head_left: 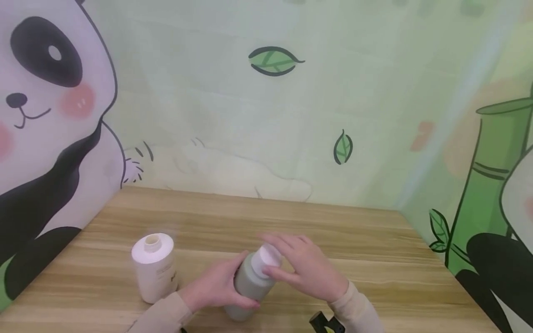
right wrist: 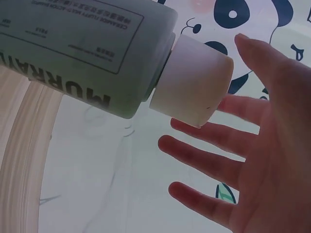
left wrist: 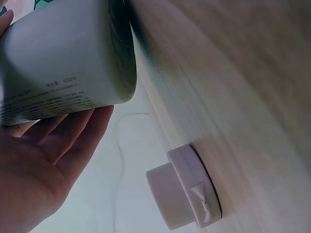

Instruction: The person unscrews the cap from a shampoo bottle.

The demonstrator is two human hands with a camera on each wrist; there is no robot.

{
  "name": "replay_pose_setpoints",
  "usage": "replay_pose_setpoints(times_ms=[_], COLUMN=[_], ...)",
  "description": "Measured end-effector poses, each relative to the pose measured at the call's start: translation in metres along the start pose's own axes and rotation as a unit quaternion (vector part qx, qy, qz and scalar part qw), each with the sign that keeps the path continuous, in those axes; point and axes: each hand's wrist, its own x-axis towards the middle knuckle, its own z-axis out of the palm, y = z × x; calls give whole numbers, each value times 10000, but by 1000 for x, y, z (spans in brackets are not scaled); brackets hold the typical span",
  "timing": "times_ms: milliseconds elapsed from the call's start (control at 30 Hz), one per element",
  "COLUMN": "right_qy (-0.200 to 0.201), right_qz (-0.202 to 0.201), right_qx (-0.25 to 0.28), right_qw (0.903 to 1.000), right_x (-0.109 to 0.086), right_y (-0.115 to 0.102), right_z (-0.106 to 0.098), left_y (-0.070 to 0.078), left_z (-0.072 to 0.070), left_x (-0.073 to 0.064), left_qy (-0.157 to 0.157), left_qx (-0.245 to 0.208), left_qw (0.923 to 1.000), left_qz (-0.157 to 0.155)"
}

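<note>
A grey-green shampoo bottle with a white cap leans to the right in the head view. My left hand grips its body, thumb in front; in the left wrist view the fingers lie along its side. Beside the cap is my right hand. In the right wrist view its fingers are spread and fairly straight around the cap, and the thumb stands apart from it. The index fingertip is hidden behind the cap, so contact is unclear.
A white bottle with an open neck stands upright left of my hands on the wooden table. A pale lid-like piece with a bow sits on the table in the left wrist view. A panda-print backdrop rises behind.
</note>
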Motion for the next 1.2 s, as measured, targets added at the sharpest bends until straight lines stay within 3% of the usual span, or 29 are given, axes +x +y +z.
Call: replay_pose_setpoints(times_ms=[333,800,1200], right_qy=[365,212,90], right_qz=[-33,-111,-156], right_qx=[-151,-293,-104], right_qw=[9992,9993,9998], right_x=[1,-1,-1], right_y=[0,-3,-3], right_z=[2,0,-1], left_y=[-2,-1,0], left_z=[1,2,2], left_x=[0,-1,1], left_qy=[45,-39,3], left_qx=[-77,-38,-64], left_qw=[10000,10000,9999], left_qz=[9,-69,-107])
